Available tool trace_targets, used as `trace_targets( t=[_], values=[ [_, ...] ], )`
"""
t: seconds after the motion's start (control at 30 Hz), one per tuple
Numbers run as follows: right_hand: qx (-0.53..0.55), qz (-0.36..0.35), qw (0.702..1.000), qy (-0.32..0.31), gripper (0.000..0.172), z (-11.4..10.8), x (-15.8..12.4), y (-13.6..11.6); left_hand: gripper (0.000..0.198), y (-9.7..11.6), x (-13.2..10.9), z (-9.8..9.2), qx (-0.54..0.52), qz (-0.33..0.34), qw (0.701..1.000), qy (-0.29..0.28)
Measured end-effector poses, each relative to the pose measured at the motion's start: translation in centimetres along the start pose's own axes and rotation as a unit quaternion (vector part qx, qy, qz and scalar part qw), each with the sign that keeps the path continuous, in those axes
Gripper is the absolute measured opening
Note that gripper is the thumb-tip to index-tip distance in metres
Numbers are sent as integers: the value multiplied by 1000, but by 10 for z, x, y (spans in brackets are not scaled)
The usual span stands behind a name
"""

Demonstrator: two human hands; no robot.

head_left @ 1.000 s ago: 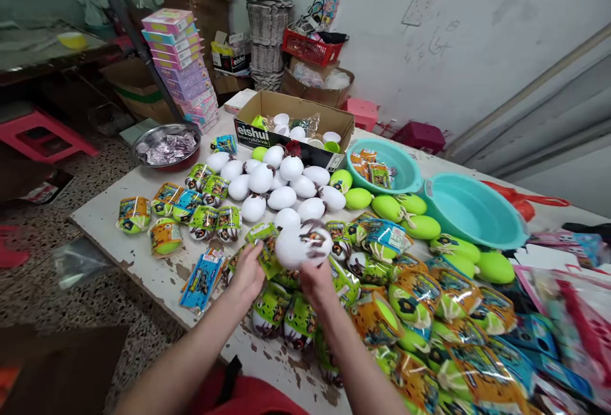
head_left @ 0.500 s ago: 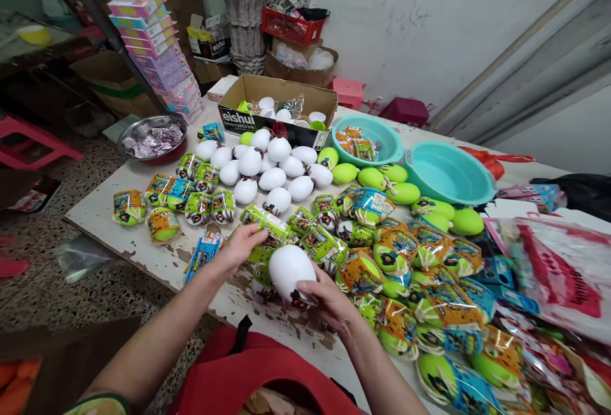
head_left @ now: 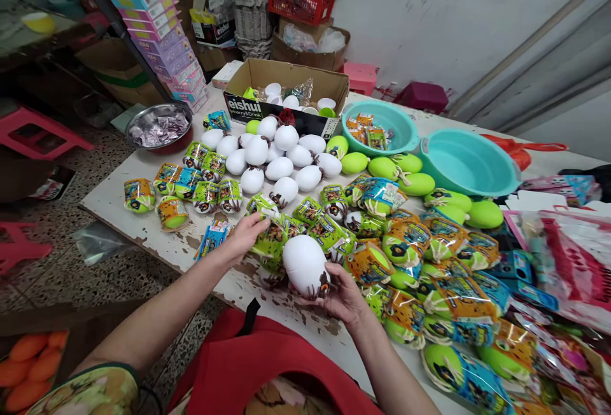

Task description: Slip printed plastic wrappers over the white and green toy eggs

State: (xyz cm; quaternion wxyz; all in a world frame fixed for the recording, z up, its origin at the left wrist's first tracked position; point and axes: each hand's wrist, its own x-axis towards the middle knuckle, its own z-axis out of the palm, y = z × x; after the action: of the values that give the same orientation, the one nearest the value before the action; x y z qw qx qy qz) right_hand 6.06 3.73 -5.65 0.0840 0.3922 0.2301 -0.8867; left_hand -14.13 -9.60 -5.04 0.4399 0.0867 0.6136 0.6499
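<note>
My right hand (head_left: 342, 295) is closed around a large white plastic egg (head_left: 303, 262), which has a brown claw and an orange eye printed near its lower end. Just left of it, my left hand (head_left: 245, 237) pinches a green printed plastic sleeve (head_left: 268, 242), seemingly loose film. Behind both hands lies a group of bare white eggs (head_left: 279, 168). Several eggs in green sleeves (head_left: 329, 232) rest right beside my hands. A small stack of blue printed sleeves (head_left: 211, 240) sits on the table left of my left wrist.
Wrapped green eggs (head_left: 443, 294) crowd the table's right side. Toward the back stand a cardboard box (head_left: 286, 117), a teal basin with packets (head_left: 377, 108) and another teal basin (head_left: 470, 160). A metal bowl (head_left: 160, 127) of small packets is at the left, near a tall stack of boxes (head_left: 162, 39).
The egg in my right hand has turned, so its printed eye now shows. My left hand stays on the green sleeve. The whole view has shifted slightly.
</note>
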Motion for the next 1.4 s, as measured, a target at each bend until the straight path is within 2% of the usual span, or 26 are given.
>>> trace_targets(
  t=[0.07,0.1,0.17,0.23,0.3,0.4,0.53,0.6,0.67,0.77,0.87,1.03,1.23,1.3,1.4],
  values=[
    [-18,4,1000,-3,46,5,0,10,36,-2,1,14,10,25,1000,-11],
    [-27,4,1000,-3,45,8,0,18,36,-3,-1,21,13,9,999,-50],
    [-33,0,999,4,44,13,-3,39,36,-9,-8,32,12,-63,986,-152],
    [-32,0,999,21,45,16,-9,61,37,-16,-18,36,-5,-131,966,-223],
    [-33,6,999,40,49,17,-16,79,38,-22,-27,36,-29,-155,959,-234],
    [-29,7,998,55,56,22,-20,91,38,-26,-31,36,-48,-145,966,-210],
    [9,-32,999,32,64,37,-15,78,39,-22,-16,34,-46,-98,982,-154],
    [19,-68,997,9,72,40,-14,64,37,-17,-6,25,-46,-45,992,-111],
    [12,-98,995,-1,78,35,-18,49,34,-9,3,10,-61,-16,994,-93],
    [-23,-118,993,19,78,19,-26,34,35,4,8,-15,-80,-69,987,-124],
    [-81,-105,991,12,78,6,-29,28,37,11,3,-24,-68,-125,977,-162],
    [-134,-88,987,-27,84,7,-26,29,34,7,-11,-10,-19,-172,956,-236],
    [-177,-104,979,11,115,9,-23,27,33,-2,-19,1,22,-187,943,-275],
    [-176,-101,979,-7,110,10,-20,29,31,1,-22,7,48,-175,940,-290],
    [-143,-105,983,-40,90,11,-14,35,29,14,-28,15,107,-111,943,-296]
  ],
)
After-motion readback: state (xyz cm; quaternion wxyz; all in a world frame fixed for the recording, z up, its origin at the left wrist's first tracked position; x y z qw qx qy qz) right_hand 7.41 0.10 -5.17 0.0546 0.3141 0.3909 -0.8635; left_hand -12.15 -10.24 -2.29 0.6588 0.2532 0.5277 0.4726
